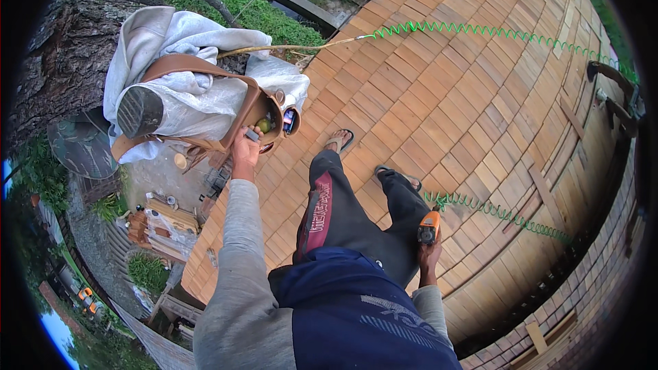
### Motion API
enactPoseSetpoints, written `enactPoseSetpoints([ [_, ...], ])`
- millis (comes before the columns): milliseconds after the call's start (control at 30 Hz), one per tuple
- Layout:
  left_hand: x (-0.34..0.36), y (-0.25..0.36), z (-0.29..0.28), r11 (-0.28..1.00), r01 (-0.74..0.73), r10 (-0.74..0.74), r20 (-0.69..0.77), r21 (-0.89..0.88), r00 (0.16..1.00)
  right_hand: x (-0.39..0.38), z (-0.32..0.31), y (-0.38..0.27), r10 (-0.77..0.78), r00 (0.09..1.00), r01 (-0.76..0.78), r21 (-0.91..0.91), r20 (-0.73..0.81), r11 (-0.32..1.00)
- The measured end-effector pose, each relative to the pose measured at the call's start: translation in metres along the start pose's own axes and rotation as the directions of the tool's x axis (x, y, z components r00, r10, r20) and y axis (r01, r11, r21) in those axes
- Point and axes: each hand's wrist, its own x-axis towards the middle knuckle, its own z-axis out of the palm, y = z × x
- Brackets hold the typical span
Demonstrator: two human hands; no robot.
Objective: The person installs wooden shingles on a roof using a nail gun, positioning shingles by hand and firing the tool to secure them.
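Observation:
My left hand (pixel 244 153) reaches up to a brown leather bag (pixel 223 140) at the upper left, its fingers closed round a small dark grey object (pixel 252 134), too small to name, at the bag's open pocket. Inside show a round greenish item (pixel 263 125) and small blue items (pixel 288 120). Light grey cloths (pixel 175 55) drape over the bag. My right hand (pixel 428 250) grips an orange-and-black power tool (pixel 429 225) beside my right leg, with a green coiled hose (pixel 493 214) running from near it to the right.
I stand on a sloped wooden shingle roof (pixel 445 96) beside a tree trunk (pixel 55 62). A second green coiled hose (pixel 493 33) crosses the top. Loose wood strips (pixel 543 188) lie at the right. Far below at left are ground, stacked boards (pixel 161 236) and plants (pixel 147 274).

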Motion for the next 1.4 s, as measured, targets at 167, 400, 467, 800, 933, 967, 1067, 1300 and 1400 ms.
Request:
enactPoseSetpoints([
  [167, -0.021, -0.001, 0.013, 0.994, 0.045, -0.062, 0.176, 0.096, 0.982, -0.006, -0.005, -0.008, -0.022, 0.999, 0.011, -0.227, -0.049, 0.974],
  [400, -0.107, -0.036, 0.146, 0.930, 0.188, -0.274, 0.257, 0.315, 0.927, 0.015, -0.013, -0.078, -0.026, 0.984, -0.067, -0.493, -0.178, 0.867],
  [467, -0.134, -0.037, 0.181, 0.923, 0.166, -0.282, 0.317, 0.346, 0.905, 0.025, -0.004, -0.123, -0.102, 0.970, 0.009, -0.388, -0.220, 0.922],
  [800, -0.276, -0.035, 0.330, 0.837, -0.063, -0.346, 0.614, 0.544, 0.710, -0.004, 0.050, -0.329, -0.306, 0.952, 0.301, 0.146, 0.009, 0.942],
  [933, -0.307, -0.060, 0.348, 0.883, -0.054, -0.341, 0.716, 0.466, 0.610, -0.016, 0.063, -0.346, -0.249, 0.967, 0.202, 0.454, 0.045, 0.868],
  [967, -0.312, -0.067, 0.352, 0.892, -0.044, -0.341, 0.734, 0.450, 0.588, -0.017, 0.066, -0.346, -0.226, 0.973, 0.170, 0.534, 0.040, 0.828],
  [1067, -0.325, -0.077, 0.361, 0.880, -0.133, -0.313, 0.768, 0.455, 0.559, -0.014, 0.081, -0.347, -0.181, 0.983, 0.108, 0.670, 0.039, 0.734],
  [1300, -0.328, -0.058, 0.373, 0.855, -0.331, -0.142, 0.793, 0.400, 0.592, -0.007, 0.117, -0.341, -0.153, 0.983, 0.014, 0.789, 0.102, 0.615],
  [1400, -0.315, -0.041, 0.364, 0.788, -0.495, 0.010, 0.796, 0.366, 0.605, -0.008, 0.122, -0.339, -0.162, 0.981, 0.010, 0.807, 0.107, 0.591],
])
